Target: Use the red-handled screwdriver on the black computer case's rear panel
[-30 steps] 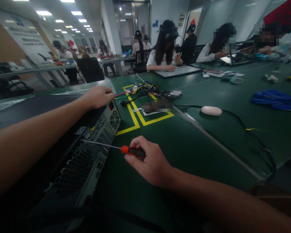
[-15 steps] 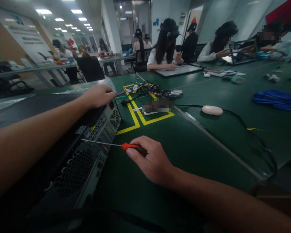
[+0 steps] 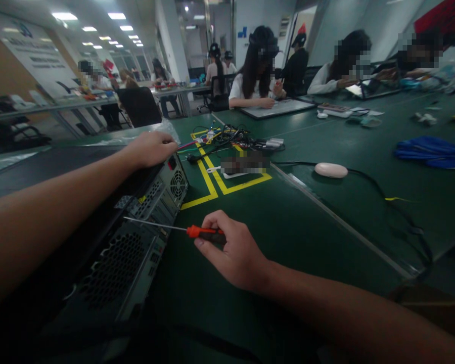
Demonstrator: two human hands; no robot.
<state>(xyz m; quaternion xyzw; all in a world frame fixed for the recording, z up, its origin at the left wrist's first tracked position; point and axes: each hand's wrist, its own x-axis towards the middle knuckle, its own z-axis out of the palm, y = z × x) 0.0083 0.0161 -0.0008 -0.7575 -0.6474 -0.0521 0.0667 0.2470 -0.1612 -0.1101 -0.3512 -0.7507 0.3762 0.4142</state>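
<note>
A black desktop computer case (image 3: 76, 162) lies at the left, its metal rear panel with a honeycomb vent and a fan grille facing right. My left hand (image 3: 153, 148) is at the far rear corner of the case, gripping its edge with the fingers bent; the fingertips are partly hidden. In my right hand (image 3: 235, 247) is a screwdriver (image 3: 199, 232) with an orange and black handle, pinched between thumb and fingers. Its thin shaft points left, with the tip at the upper edge of the rear panel; I cannot tell if it sits in a screw.
Beyond the case lies a tangle of cables (image 3: 231, 136) by yellow tape (image 3: 246, 185) on the green table (image 3: 307, 232). A pale pink oval device (image 3: 331, 170) on a black cord and a blue cloth-like bundle (image 3: 428, 151) lie to the right. Other people work across the table.
My right hand's fingers have shifted slightly on the screwdriver handle. The whole view has moved a little; the left hand remains on the case.
</note>
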